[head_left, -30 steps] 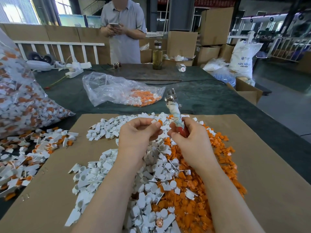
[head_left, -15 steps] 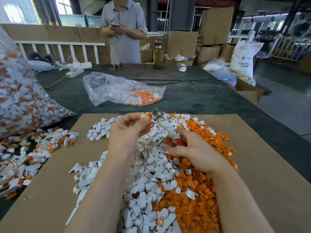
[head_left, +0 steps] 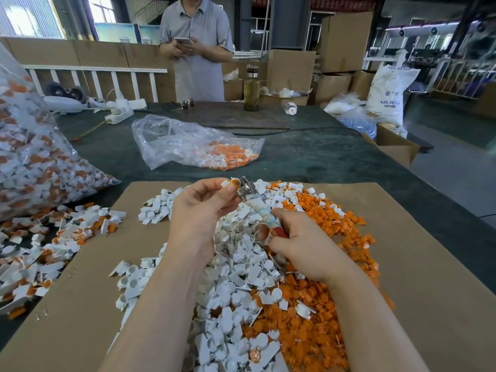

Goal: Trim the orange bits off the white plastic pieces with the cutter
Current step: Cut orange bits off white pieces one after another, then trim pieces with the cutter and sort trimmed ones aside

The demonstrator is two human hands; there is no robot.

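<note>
A: What are the hands doing?

B: The left hand (head_left: 200, 210) pinches a white piece (head_left: 226, 183) between thumb and fingers, its orange bit (head_left: 235, 181) pointing right. The right hand (head_left: 298, 245) is clenched round the cutter (head_left: 257, 208), gripping the red, tape-wrapped handles low down.

A: Where is the cutter's head?

B: Its metal head sits right against the orange bit, at the far edge of the pile. Whether the blades have closed on the bit, I cannot tell.

A: And the rest of the pieces?

B: A heap lies on the cardboard (head_left: 418, 277) under both forearms: white pieces (head_left: 236, 280) mostly on the left and middle, orange offcuts (head_left: 322, 326) on the right. A smaller white cluster (head_left: 157, 206) lies just left of the left hand.

A: Anything beyond the cardboard?

B: On the left, a full bag (head_left: 35, 157) of untrimmed parts, with more loose ones (head_left: 48, 245) spilled near it. Farther away on the green table (head_left: 322, 157) lies a nearly flat clear bag (head_left: 193, 143) holding some parts. A person (head_left: 196, 47) stands at the far side holding a phone (head_left: 183, 40), with a bottle (head_left: 251, 88) to the right.
</note>
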